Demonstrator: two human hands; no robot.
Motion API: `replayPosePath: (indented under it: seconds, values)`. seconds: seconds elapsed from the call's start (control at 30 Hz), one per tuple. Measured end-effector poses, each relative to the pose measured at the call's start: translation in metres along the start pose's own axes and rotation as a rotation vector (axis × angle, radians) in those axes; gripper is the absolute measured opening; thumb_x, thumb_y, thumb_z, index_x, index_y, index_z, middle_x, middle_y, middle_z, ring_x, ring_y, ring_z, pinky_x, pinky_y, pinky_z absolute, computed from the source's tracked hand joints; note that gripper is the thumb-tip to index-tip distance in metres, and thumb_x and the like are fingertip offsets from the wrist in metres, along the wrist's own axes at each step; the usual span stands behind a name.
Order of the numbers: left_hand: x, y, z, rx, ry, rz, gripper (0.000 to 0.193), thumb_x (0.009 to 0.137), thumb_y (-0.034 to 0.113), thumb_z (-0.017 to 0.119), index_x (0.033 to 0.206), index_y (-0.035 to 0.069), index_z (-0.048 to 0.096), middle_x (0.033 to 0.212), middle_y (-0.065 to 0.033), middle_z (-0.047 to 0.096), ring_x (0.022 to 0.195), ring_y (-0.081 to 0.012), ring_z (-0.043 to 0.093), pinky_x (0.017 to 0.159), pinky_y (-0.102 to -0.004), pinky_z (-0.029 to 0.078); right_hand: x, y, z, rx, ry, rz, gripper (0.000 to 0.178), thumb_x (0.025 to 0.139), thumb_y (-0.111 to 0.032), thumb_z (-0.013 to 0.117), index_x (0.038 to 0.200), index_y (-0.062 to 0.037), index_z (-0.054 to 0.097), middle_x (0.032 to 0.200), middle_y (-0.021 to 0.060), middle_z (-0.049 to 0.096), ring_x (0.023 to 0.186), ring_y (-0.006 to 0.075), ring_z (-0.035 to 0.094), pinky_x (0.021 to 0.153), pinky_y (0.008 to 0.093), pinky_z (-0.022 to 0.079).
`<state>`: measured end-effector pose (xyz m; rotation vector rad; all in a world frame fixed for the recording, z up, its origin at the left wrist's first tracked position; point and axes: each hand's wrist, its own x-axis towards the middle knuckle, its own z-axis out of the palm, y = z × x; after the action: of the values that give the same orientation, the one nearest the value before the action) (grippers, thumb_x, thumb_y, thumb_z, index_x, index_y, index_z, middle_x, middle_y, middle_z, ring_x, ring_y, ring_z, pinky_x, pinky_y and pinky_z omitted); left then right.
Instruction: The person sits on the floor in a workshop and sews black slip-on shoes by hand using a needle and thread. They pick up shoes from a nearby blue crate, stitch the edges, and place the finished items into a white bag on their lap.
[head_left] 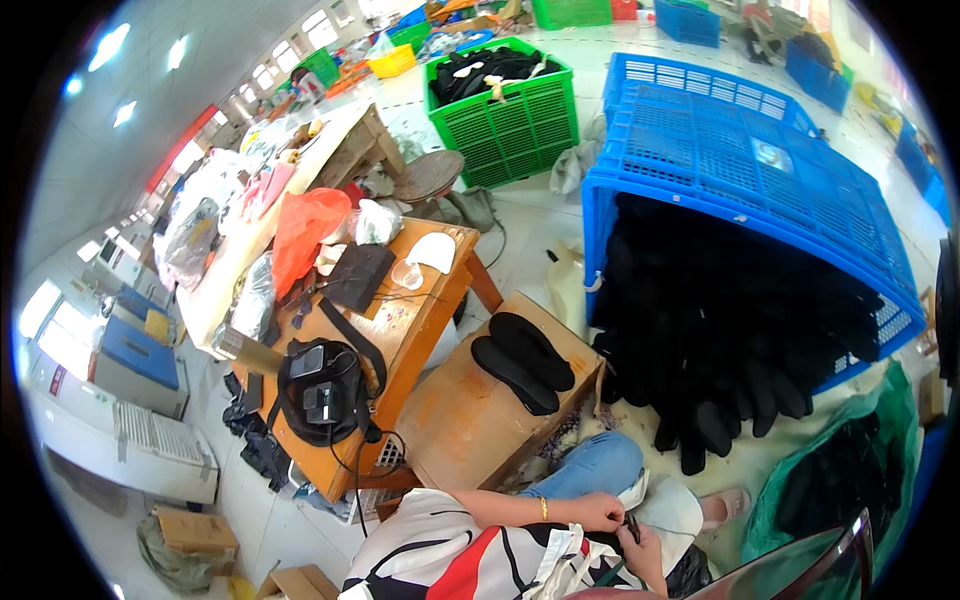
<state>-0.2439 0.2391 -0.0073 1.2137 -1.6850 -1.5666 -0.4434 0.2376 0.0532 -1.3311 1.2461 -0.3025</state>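
Note:
My left hand [600,512], with a gold bracelet at the wrist, is closed in a pinch over my lap. Close beside it, my right hand [643,553] is closed too. Between them is a small stretch of black material [604,538]; its kind is mostly hidden by the fingers and clothing. Ahead of my hands, a pair of black slipper-like shoes [522,362] lies side by side on a cardboard box [440,425]. Many similar black shoes [712,428] spill from a blue plastic crate [750,165] tipped on its side.
On the left, a wooden table [425,320] carries a black bag [325,400], a red plastic bag [308,228] and scraps. A green sack [905,430] with black items stands at right. A green crate [505,135] full of black pieces stands farther back.

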Motion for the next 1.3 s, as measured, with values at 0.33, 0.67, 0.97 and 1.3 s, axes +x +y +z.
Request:
replayPosePath:
  seconds: [0.33,0.67,0.97,1.3]
  values:
    - [0.02,-0.008,-0.004,-0.016,-0.133,-0.009,0.014,0.078,0.015,0.067,0.077,0.002,0.06,0.08,-0.0117,0.06,0.074,-0.0265,0.058,0.067,-0.037,0.046,0.032,0.038,-0.013,0.27,-0.159,0.071,0.015,0.093,-0.017,0.062,0.094,-0.0023,0.064,0.069,-0.0051,0.057,0.06,0.0033,0.049,0.053,0.0204,0.038]
    - [0.015,-0.016,0.003,-0.02,-0.117,-0.001,0.015,0.079,0.016,0.067,0.079,0.002,0.061,0.082,-0.0111,0.06,0.076,-0.0253,0.058,0.069,-0.036,0.047,0.024,0.052,-0.007,0.102,-0.08,-0.104,0.016,0.092,-0.018,0.064,0.09,-0.0018,0.063,0.069,-0.0042,0.057,0.06,0.0055,0.048,0.054,0.0238,0.04]
    - [-0.009,0.012,0.001,0.116,-0.006,0.092,0.019,0.084,0.02,0.07,0.079,0.003,0.062,0.084,-0.0127,0.06,0.079,-0.0292,0.059,0.068,-0.0384,0.046,-0.01,-0.003,-0.008,0.273,-0.056,0.013,0.038,0.102,-0.032,0.042,0.095,0.0,0.061,0.065,-0.0019,0.05,0.057,0.0076,0.044,0.053,0.0242,0.036]
    - [-0.021,0.047,-0.003,0.093,-0.001,-0.199,0.018,0.083,0.021,0.066,0.078,0.003,0.066,0.076,-0.0161,0.064,0.074,-0.0221,0.063,0.066,-0.0369,0.05,-0.027,-0.018,-0.005,-0.168,0.064,-0.131,0.025,0.091,-0.026,0.063,0.097,-0.002,0.066,0.082,0.0178,0.066,0.076,0.0294,0.064,0.069,0.0389,0.049]
